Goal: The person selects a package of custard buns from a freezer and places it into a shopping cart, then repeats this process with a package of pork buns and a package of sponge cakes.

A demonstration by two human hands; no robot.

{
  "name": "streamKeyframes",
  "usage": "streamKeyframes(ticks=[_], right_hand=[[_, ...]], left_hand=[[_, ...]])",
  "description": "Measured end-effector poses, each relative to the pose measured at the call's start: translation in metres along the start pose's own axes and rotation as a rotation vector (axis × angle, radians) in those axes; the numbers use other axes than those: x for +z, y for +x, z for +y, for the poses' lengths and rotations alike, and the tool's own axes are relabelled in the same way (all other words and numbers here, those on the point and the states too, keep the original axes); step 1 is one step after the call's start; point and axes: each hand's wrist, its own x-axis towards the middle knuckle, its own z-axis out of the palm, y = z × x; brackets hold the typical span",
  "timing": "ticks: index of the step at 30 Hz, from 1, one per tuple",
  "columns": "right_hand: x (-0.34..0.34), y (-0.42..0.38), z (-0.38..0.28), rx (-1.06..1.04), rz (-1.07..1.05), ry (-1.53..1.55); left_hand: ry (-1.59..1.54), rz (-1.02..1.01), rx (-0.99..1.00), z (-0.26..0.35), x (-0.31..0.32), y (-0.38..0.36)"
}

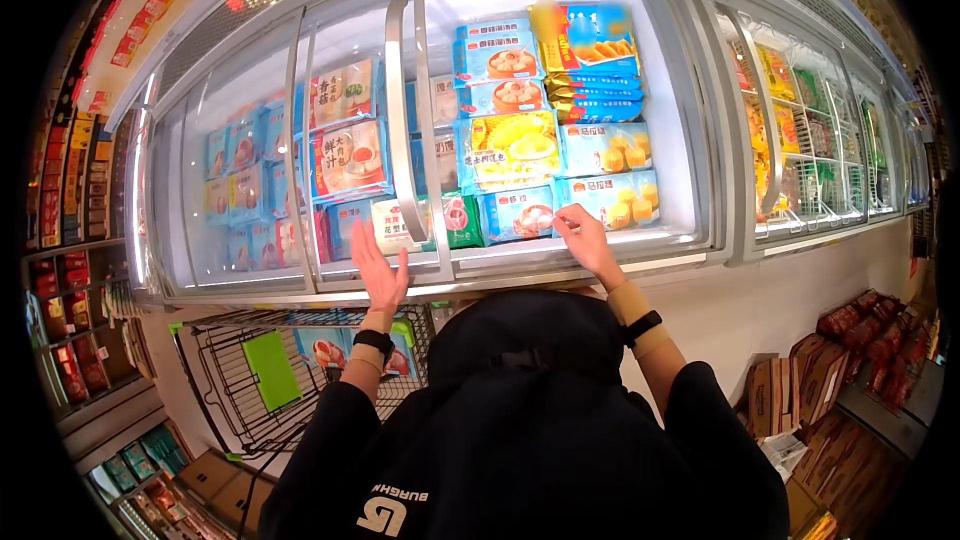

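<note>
My left hand (379, 268) is over the glass near the freezer's front edge, fingers stretched out and holding nothing. My right hand (583, 238) has its fingers drawn together at the corner of a blue bag of dumplings (520, 212) in the open section; whether it grips the bag is too small to tell. Beside that hand lie blue bags with yellow cakes (612, 200). A yellow bag (507, 150) rests behind the dumplings, and a green package (461, 220) is to their left. The upright door handle (401, 120) stands between my hands, touched by neither.
A wire shopping cart (215, 380) with a green panel and blue packages stands below left, against the freezer's front rim (440, 287). Another freezer (810, 140) is at the right. Cardboard boxes (790, 390) sit at the lower right, and shelves line the left.
</note>
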Motion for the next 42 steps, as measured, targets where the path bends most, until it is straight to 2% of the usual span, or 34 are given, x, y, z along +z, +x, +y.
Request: streamKeyframes(ticks=[2,3,6,7,10,13,17,22,24,26,30,35,38,42], right_hand=[[-0.001,0.007,0.017,0.011,-0.021,0.022],[-0.002,0.013,0.023,0.019,-0.036,0.042],[-0.005,0.042,0.046,0.082,-0.048,0.07],[-0.011,0.054,0.049,0.166,-0.129,0.041],[-0.002,0.099,0.09,0.111,-0.092,-0.069],[0.014,0.139,0.12,0.191,-0.01,-0.123],[0.021,0.173,0.139,0.244,-0.037,-0.258],[0.028,0.187,0.152,0.308,-0.074,-0.16],[0.034,0.191,0.165,0.351,-0.039,-0.106],[0.043,0.202,0.195,0.333,-0.01,-0.189],[0.039,0.2,0.187,0.416,-0.019,-0.128],[0.028,0.194,0.124,0.611,-0.083,-0.046],[0.019,0.194,0.102,0.674,-0.229,0.004],[0.013,0.195,0.103,0.691,-0.324,0.134]], left_hand=[[-0.076,-0.065,0.107,0.034,0.012,0.0],[-0.088,-0.054,0.1,0.053,0.018,0.001],[-0.097,0.004,-0.004,0.086,0.032,0.002],[-0.096,0.027,-0.053,0.091,0.036,0.002],[-0.061,0.039,-0.073,0.094,0.037,0.003],[-0.116,0.046,-0.157,0.098,0.037,0.003],[-0.1,0.085,-0.27,0.098,0.041,0.007],[-0.072,0.035,-0.41,0.091,0.045,0.004],[-0.054,0.042,-0.407,0.09,0.045,0.006],[-0.054,0.031,-0.401,0.091,0.043,0.006],[-0.028,0.039,-0.38,0.088,0.047,0.004],[-0.051,0.043,-0.388,0.09,0.044,0.006],[-0.051,0.051,-0.382,0.089,0.045,0.005],[-0.05,0.059,-0.375,0.089,0.044,0.004]])
